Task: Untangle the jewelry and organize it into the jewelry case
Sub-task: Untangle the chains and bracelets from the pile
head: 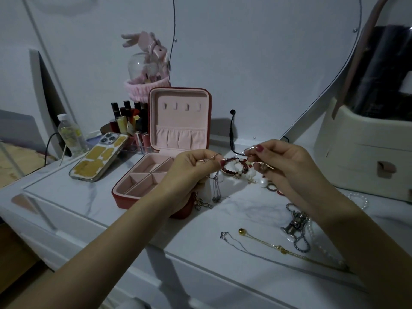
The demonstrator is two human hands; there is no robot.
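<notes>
- A white marble-look dresser top [124, 204] under dim light, with a white wall behind and the front edge running diagonally near the forearms.
- The tangle of jewelry [234, 168], red and white beads with thin chains hanging from it, is held up above the top, just right of the jewelry case [178, 139].
- The case stands open, its pink lid upright and its divided tray empty; it sits at the middle of the top, with bare surface in front of it and to its left.
- The left hand [189, 168] reaches over the case's right front corner, fingers pinched narrow on the left side of the tangle.
- The right hand [283, 166] faces it, thumb and forefinger pinched on a thin strand at the tangle's right; the other fingers curl in loosely.
- On the top under the right forearm lie a gold chain [274, 246], a thin silver chain [236, 241], a dark heavy chain [298, 230] and a string of pearls [359, 199], well apart from the case.
- A phone [100, 159] leans left of the case; lipsticks [131, 117] and a plastic bottle [69, 132] stand behind it.
- A cream storage box [361, 152] crowds the right edge, near the right hand.
</notes>
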